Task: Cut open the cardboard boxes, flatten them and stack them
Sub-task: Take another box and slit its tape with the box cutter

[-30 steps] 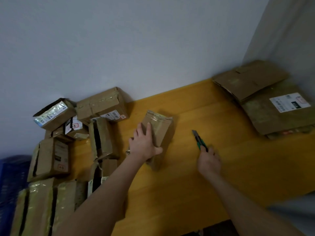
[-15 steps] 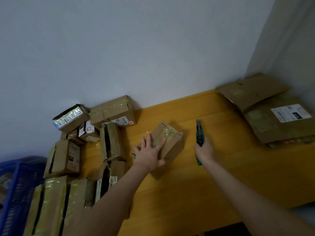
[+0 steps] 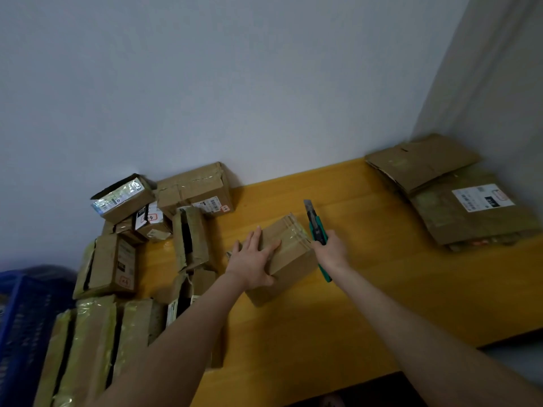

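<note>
Box: small taped cardboard box [image 3: 289, 254] lies mid-table [image 3: 367, 289], directly under the left hand.
Left hand [image 3: 252, 259]: fingers spread, palm flat on the box's top.
Right hand [image 3: 330, 251]: clenched round a green utility knife [image 3: 316, 227], blade up, just beside the box's right edge.
Flattened stack [image 3: 458, 195]: far right corner.

blue crate [image 3: 20, 321] blurs, cut by left edge | my left hand [image 3: 252, 264] hides box top [image 3: 289, 254] | label print [image 3: 482, 198] unreadable
</note>
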Tool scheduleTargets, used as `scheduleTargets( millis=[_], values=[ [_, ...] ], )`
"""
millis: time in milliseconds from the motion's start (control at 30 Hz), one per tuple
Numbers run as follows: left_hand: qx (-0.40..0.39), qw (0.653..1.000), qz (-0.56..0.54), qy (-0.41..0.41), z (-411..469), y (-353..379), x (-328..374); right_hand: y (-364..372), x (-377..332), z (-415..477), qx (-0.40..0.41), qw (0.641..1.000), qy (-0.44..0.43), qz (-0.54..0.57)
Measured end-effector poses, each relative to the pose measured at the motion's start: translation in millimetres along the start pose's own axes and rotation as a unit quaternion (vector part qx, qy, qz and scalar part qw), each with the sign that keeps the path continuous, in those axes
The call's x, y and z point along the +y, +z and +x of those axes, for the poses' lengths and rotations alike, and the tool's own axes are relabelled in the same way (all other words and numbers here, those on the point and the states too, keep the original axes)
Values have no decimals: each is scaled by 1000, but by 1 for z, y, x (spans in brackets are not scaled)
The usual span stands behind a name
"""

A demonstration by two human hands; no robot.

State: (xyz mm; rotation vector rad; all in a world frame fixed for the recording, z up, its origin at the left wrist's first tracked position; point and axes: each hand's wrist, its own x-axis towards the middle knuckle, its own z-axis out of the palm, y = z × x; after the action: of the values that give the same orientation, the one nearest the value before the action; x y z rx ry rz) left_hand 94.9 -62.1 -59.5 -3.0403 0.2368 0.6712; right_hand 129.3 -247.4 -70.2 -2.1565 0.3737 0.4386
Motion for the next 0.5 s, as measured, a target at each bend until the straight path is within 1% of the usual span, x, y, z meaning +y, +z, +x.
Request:
scheduleTargets(
  millis=[67,133,267,367,433,500],
  values=[
    [6,1000,-10,-3,0,1,-1,-2,-3,0,7,1000,-9,-14],
    [6,1000,-6,-4,0,2,0,-4,-4,-2,-5,999,-19,-36],
    [8,1000,21,-5,1,-4,-4,-14,-3,-9,12,990,-40,-137],
    [-5,999,52,1,4,-15,-11,-29,-4,-17,37,978,-77,-192],
    [-15,1000,25,-9,6,-19,-10,-36,-5,-23,35,966,-108,-231],
    [-7,1000,-16,-14,7,-19,-4,-43,-9,-27,36,950,-124,-285]
  ],
)
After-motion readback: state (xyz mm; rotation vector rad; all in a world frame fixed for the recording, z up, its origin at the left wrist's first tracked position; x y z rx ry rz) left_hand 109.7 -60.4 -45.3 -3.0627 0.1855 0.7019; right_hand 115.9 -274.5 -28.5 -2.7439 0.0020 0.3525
